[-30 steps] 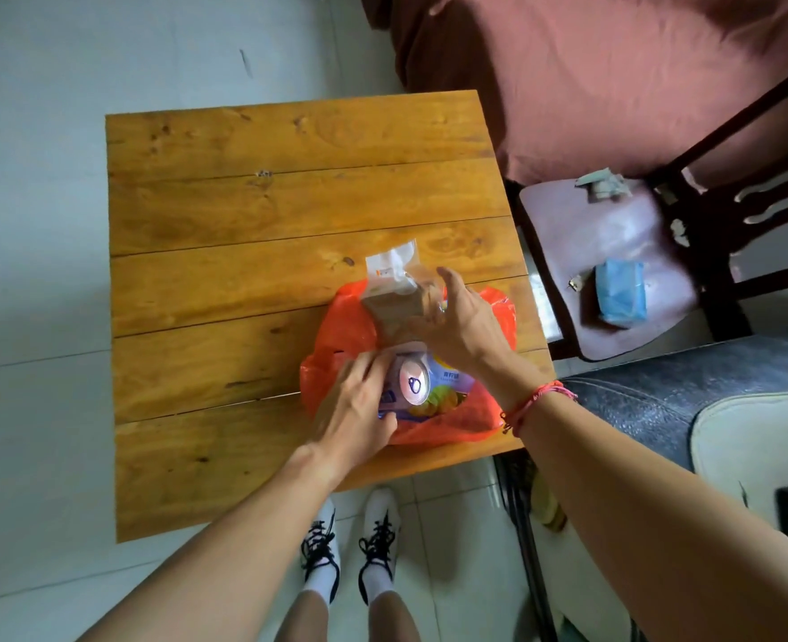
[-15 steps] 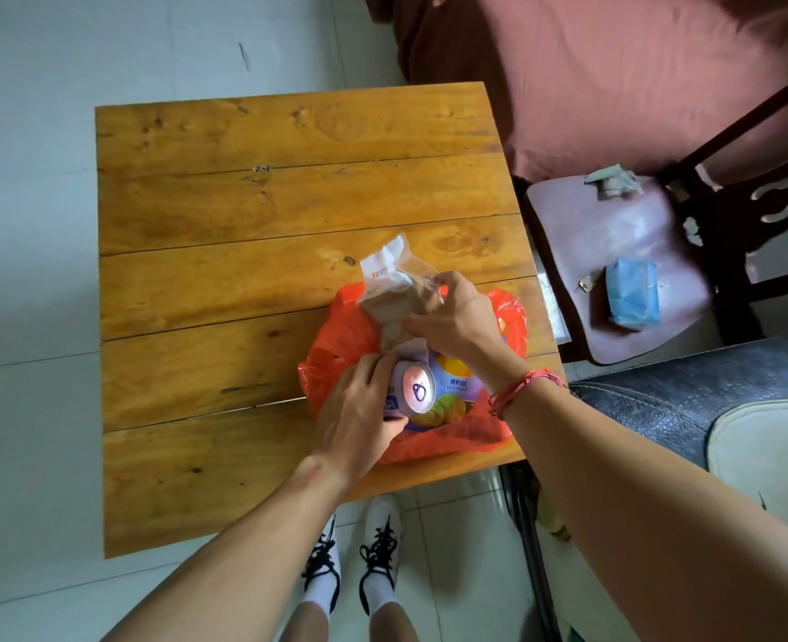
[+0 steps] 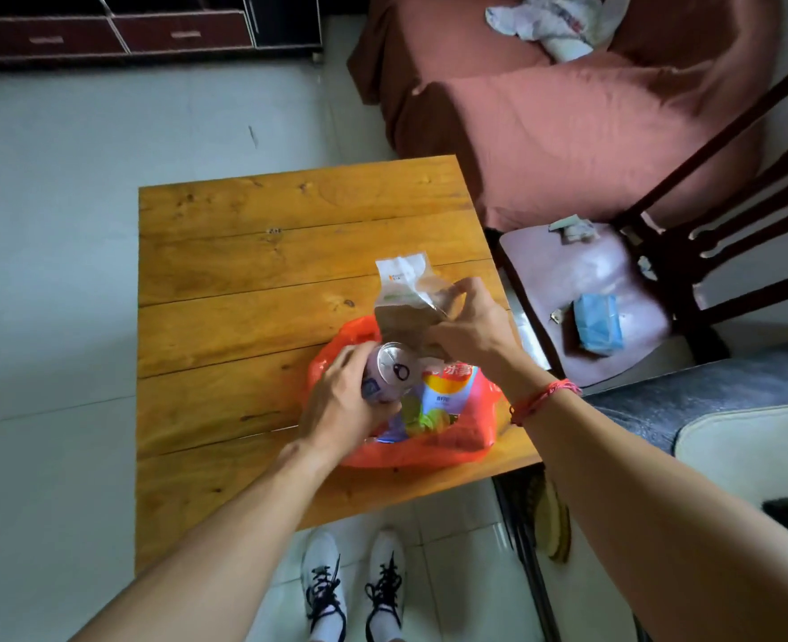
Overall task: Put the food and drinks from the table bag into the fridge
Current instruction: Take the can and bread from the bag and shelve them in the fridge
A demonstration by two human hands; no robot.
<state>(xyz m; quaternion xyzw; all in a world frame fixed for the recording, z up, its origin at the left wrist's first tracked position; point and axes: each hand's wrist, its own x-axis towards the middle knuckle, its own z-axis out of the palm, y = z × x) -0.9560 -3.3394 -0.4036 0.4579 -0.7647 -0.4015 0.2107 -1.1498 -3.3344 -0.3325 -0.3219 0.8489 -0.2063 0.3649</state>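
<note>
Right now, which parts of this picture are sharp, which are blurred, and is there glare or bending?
Head view: the can in the left hand and the table are fairly sharp; head view: the can's top and the packet in the right hand catch glare; head view: the chair at the right is smeared; head view: the wide lens stretches both forearms.

We count one wooden table (image 3: 243, 271), one orange bag (image 3: 429, 449), one drink can (image 3: 394, 370), one clear food packet (image 3: 406, 308), one colourful snack packet (image 3: 447, 396), one chair (image 3: 582, 280), one blue pack (image 3: 598, 324), two white shoes (image 3: 322, 590), and two hands: left hand (image 3: 343, 405), right hand (image 3: 470, 324).
</note>
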